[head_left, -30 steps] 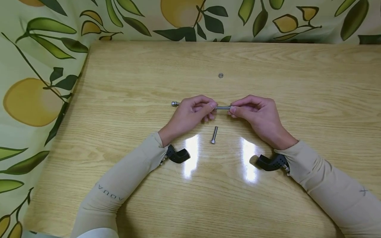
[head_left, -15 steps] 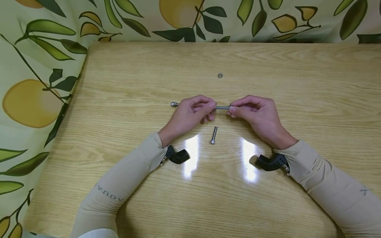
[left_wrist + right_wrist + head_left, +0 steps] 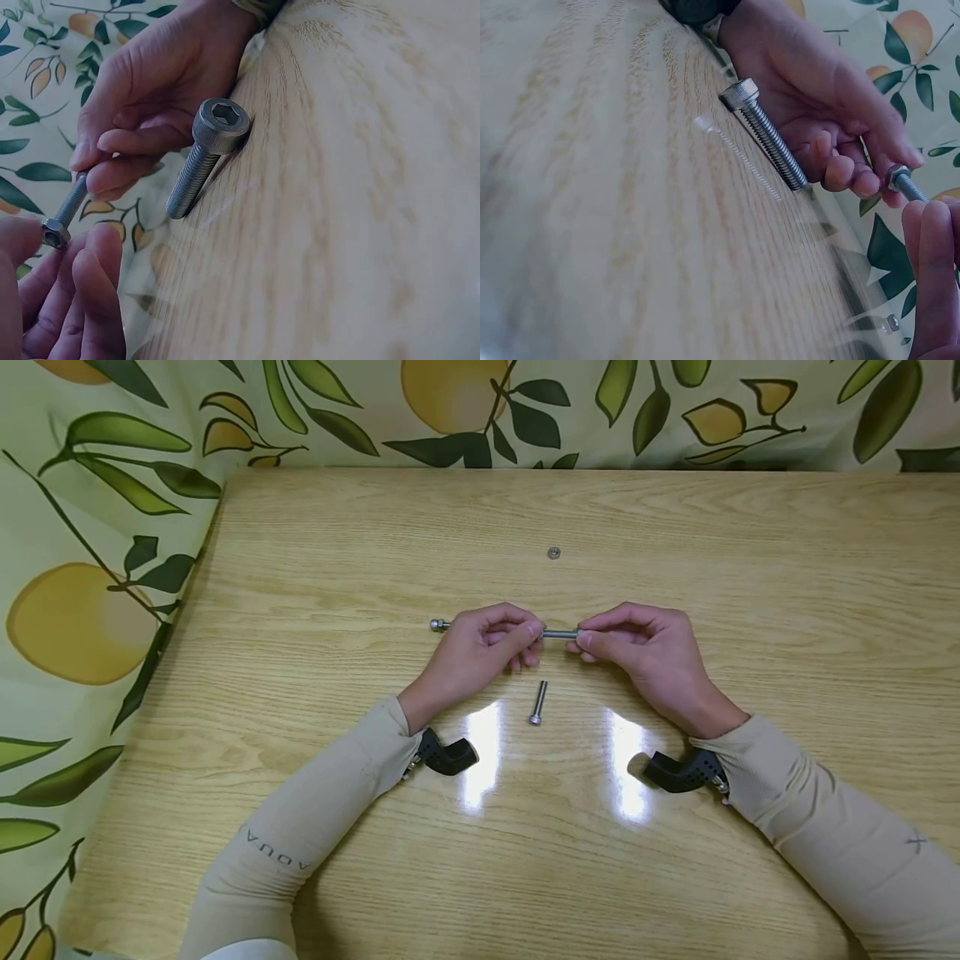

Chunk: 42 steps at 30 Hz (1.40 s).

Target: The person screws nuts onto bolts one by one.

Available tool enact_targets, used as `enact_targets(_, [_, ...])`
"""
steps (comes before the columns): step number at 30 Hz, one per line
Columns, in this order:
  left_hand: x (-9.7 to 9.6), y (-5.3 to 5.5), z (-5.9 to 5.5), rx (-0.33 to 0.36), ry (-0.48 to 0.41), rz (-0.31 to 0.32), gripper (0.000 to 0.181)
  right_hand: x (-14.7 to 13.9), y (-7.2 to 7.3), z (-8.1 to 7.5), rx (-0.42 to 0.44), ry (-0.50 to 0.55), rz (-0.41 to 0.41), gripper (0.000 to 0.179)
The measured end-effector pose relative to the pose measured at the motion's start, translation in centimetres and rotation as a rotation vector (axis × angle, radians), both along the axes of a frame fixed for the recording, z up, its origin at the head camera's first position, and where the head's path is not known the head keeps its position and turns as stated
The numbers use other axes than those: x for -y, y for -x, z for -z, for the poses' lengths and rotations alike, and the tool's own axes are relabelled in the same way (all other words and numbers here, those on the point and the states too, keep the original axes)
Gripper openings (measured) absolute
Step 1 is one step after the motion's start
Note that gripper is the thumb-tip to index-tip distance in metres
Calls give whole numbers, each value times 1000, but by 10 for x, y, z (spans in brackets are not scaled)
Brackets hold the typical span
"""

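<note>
Between the two hands a metal bolt [image 3: 559,634] lies roughly level. My left hand [image 3: 483,642] pinches a hex nut [image 3: 55,234] at the bolt's threaded end, thumb against fingers. At the other end, my right hand [image 3: 648,656] grips the bolt between thumb and fingertips, which hide its head. On the table below the hands rests a second socket-head bolt [image 3: 538,703], large in both wrist views. Behind the left hand another bolt [image 3: 439,625] shows its head and a nut; the rest is covered by the hand.
A loose hex nut [image 3: 553,552] lies farther back on the wooden table [image 3: 337,543]. A leaf-and-fruit patterned cloth [image 3: 97,618] borders the table at the left and back. Black wrist devices [image 3: 450,755] sit at both sleeve cuffs.
Both hands keep the same hold on the nut and bolt. The right fingertips have shifted very slightly left in the head view, and the whole view has drifted a little.
</note>
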State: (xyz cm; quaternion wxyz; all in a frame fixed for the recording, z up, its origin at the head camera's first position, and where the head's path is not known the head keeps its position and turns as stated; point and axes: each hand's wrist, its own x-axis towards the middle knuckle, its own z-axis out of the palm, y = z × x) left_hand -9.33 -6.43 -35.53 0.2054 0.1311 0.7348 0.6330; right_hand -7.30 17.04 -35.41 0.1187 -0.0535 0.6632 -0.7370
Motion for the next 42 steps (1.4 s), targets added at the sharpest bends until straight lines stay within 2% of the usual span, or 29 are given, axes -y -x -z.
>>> enact_targets(10, [1, -1, 1, -2, -71, 2, 22, -1, 1, 2, -3, -2, -46, 36])
enact_targets(18, [2, -1, 1, 11, -102, 10, 23, -2, 2, 2, -27, -94, -102, 25])
enact_targets(27, [2, -1, 1, 12, -88, 12, 23, -3, 3, 1, 1, -113, -124, 33])
enact_targets(31, [2, -1, 1, 21, -105, 10, 26, -4, 3, 0, -3, -124, -129, 28])
enact_targets(42, [2, -1, 1, 14, -75, 0, 27, -3, 3, -1, -26, -164, -134, 25])
